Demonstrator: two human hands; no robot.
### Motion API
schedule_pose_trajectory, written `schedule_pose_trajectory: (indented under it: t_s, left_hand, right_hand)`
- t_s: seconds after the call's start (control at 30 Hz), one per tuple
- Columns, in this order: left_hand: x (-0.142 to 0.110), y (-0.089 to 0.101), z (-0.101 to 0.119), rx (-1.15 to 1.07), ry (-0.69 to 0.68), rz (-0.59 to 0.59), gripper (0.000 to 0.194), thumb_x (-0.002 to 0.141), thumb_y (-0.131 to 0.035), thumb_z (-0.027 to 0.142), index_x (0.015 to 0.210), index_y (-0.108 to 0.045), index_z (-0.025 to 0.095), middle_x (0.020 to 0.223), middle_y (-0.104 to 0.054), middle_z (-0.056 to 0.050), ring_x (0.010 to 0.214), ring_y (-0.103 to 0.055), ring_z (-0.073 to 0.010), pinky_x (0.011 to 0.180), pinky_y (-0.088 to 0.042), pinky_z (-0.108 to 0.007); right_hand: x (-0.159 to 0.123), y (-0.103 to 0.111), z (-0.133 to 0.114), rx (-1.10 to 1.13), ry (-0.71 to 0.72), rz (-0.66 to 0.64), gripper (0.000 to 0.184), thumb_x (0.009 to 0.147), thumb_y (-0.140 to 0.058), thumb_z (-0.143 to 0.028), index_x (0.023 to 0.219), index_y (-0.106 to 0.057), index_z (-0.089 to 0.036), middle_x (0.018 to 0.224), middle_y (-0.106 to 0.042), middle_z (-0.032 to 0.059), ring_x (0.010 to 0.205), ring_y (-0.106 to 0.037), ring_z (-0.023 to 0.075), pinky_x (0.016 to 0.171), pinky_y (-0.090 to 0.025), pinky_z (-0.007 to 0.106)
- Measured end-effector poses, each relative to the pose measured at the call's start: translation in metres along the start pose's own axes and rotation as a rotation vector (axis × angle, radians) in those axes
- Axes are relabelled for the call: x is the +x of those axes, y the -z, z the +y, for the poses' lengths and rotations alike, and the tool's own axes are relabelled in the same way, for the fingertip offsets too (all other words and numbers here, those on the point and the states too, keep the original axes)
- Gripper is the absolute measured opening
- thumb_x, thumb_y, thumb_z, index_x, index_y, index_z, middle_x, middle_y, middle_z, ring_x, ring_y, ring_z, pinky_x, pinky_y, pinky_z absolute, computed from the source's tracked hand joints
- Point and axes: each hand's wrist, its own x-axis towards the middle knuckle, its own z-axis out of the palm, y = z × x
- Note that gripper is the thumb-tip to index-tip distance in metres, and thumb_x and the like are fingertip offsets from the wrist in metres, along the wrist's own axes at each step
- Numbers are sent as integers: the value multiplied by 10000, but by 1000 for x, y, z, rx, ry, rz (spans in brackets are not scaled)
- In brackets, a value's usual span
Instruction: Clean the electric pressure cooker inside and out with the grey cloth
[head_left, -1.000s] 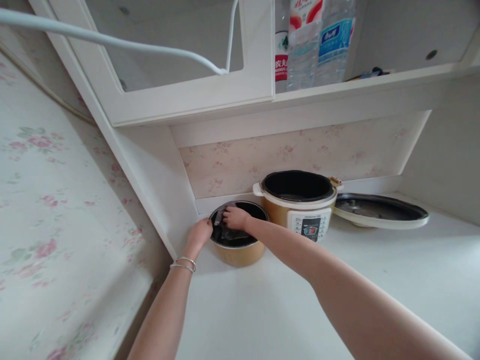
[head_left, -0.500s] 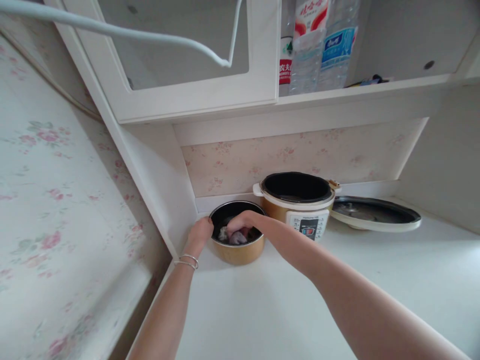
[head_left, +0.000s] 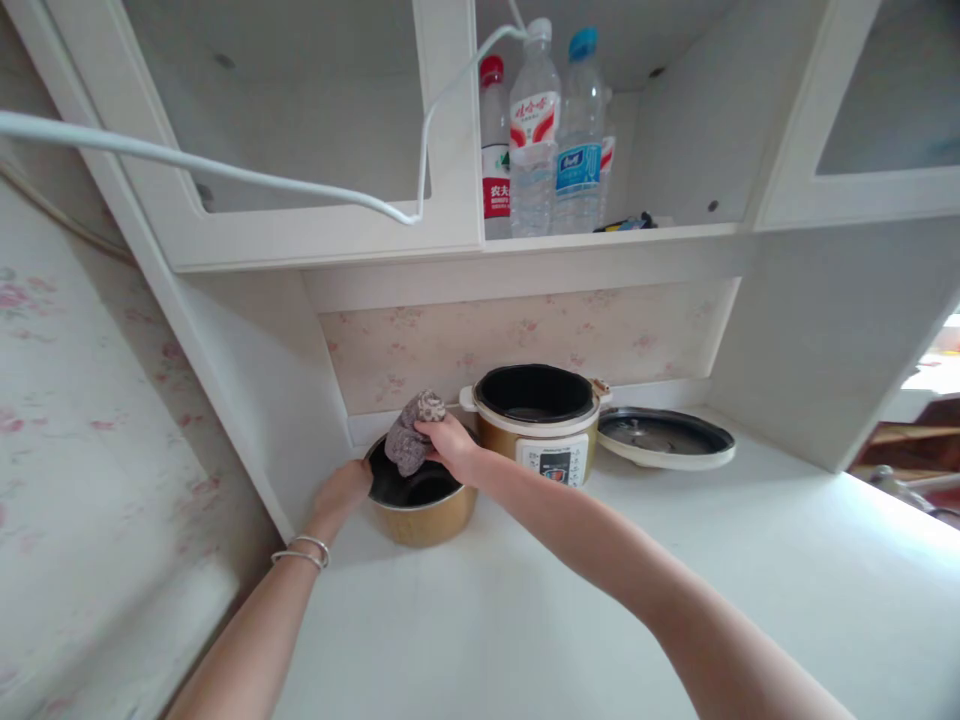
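Observation:
My left hand [head_left: 343,492], with bangles on its wrist, is closed on the left rim of a gold inner pot [head_left: 424,525] with a black inside. Bunched in my right hand [head_left: 448,446] is a grey-purple cloth [head_left: 409,440] with a patterned end, held above the pot's opening. The pot stands on the white counter [head_left: 525,610] close to the left panel. Just right of it is the gold-and-white electric cooker [head_left: 555,450], uncovered, its control panel facing me.
The cooker's lid [head_left: 667,440] lies upside down right of the cooker. Several plastic bottles [head_left: 534,150] stand in the open cabinet [head_left: 682,150] overhead. A white cable [head_left: 247,172] hangs across the upper left, before a cabinet door [head_left: 315,235].
My right hand has risen from inside the pot, lifting the cloth above the rim. My left hand stays at the pot's left rim. The view has shifted right and up.

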Motion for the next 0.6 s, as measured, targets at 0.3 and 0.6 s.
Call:
schedule_pose_trajectory:
  t_s: [0.3, 0.6]
  left_hand:
    - [-62, 52, 54, -380, -279, 257, 485, 928, -319, 472, 1238, -521, 159, 1235, -602, -114, 1107, -585, -230, 967, -434, -341]
    - [-159, 50, 162, -406, -823, -15, 837, 715, -705, 369, 1441, -324, 202, 1453, -404, -99, 1325, -375, -288, 1110, -298, -392]
  right_hand:
    - [-113, 64, -12, 399, -65, -55, 276, 808, -609, -207, 1081, -590, -174, 976, -677, 47, 875, -655, 166, 790, -546, 301]
    - [-163, 124, -9, 697, -149, -145, 322, 928, -464, -390, 1124, -587, -166, 1033, -665, 54, 861, -652, 126, 797, -533, 246]
